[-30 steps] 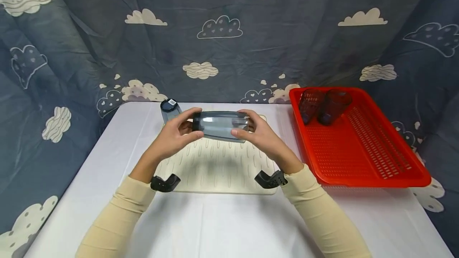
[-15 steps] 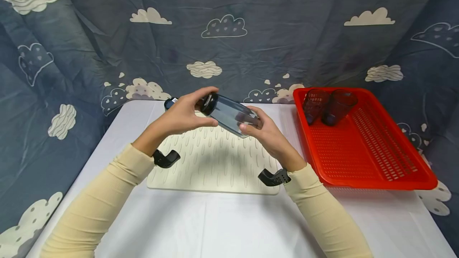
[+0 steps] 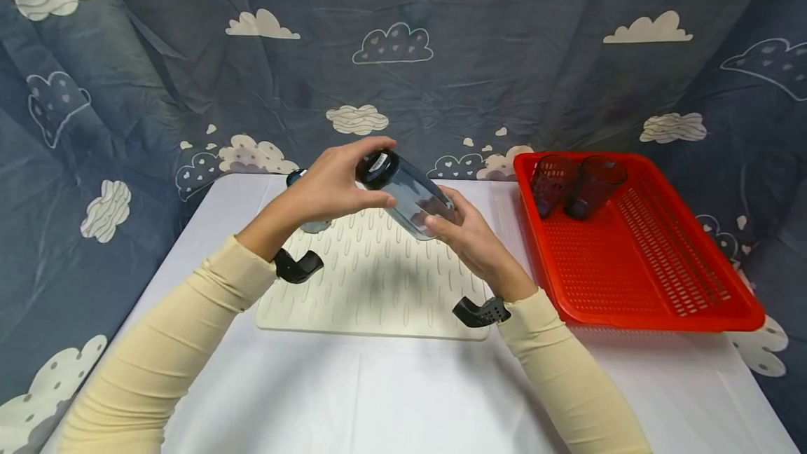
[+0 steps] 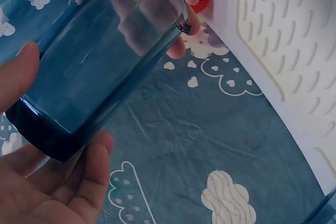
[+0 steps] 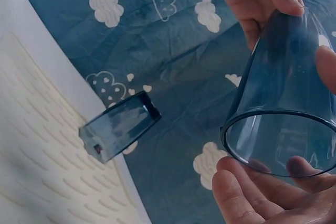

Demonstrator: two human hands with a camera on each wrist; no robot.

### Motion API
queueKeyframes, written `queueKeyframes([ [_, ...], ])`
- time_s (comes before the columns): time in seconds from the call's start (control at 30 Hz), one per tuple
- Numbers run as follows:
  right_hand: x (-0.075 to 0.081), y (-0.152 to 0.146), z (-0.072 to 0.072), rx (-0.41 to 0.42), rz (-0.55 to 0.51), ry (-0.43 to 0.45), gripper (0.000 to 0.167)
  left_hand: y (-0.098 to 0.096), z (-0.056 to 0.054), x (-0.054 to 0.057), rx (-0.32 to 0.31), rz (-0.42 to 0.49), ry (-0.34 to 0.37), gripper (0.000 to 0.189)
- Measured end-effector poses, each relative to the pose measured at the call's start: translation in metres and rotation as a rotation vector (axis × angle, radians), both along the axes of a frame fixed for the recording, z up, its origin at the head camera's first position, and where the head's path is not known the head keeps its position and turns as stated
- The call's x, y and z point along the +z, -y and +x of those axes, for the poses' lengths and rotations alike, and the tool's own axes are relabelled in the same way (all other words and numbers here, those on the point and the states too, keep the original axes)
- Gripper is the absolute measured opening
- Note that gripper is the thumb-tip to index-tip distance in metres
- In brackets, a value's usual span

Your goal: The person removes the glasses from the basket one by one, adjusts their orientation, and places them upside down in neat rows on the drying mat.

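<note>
A blue-tinted drinking glass (image 3: 412, 200) hangs tilted above the mat, held between both hands. Thumb and fingers of my left hand (image 3: 330, 184) grip its thick dark base, which points up and left; a small label shows there. My right hand (image 3: 471, 233) holds the rim end at the lower right, and in the right wrist view its fingertips (image 5: 228, 182) lie at the open rim. Behind the left hand, a second blue glass (image 5: 121, 127) stands upside down at the mat's far left corner, mostly hidden in the head view.
A cream ribbed mat (image 3: 372, 307) lies on the white-covered table (image 3: 353, 398). To the right stands a red perforated basket (image 3: 592, 286) with two dark-looking glasses (image 3: 595, 188) at its back left. A cloud-patterned cloth (image 3: 492, 83) hangs behind. Each wrist carries a black camera mount (image 3: 480, 312).
The held glass has gone from level to tilted, base end raised and turned toward the head view. My left hand has moved up and right with the base; the right hand keeps the rim end.
</note>
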State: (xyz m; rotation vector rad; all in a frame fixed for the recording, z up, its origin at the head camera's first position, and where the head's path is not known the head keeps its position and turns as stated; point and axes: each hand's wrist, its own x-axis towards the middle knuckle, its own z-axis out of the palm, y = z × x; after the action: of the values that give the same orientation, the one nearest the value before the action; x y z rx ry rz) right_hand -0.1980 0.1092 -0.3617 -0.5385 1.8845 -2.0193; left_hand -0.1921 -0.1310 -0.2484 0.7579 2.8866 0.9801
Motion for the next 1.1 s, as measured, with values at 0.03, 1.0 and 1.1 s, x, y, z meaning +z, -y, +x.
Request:
queueKeyframes([
  [0.03,0.001,0.000,0.000,-0.001,-0.007,-0.002,0.061,-0.001,0.001,0.002,0.004,0.006,0.004,0.082],
  [1.0,0.002,-0.001,0.000,-0.023,-0.047,-0.015,0.063,-0.015,-0.010,0.022,-0.069,-0.024,-0.069,0.065],
  [1.1,0.000,-0.002,-0.001,-0.030,-0.055,-0.022,0.063,-0.016,-0.013,0.023,-0.058,-0.021,-0.068,0.064],
])
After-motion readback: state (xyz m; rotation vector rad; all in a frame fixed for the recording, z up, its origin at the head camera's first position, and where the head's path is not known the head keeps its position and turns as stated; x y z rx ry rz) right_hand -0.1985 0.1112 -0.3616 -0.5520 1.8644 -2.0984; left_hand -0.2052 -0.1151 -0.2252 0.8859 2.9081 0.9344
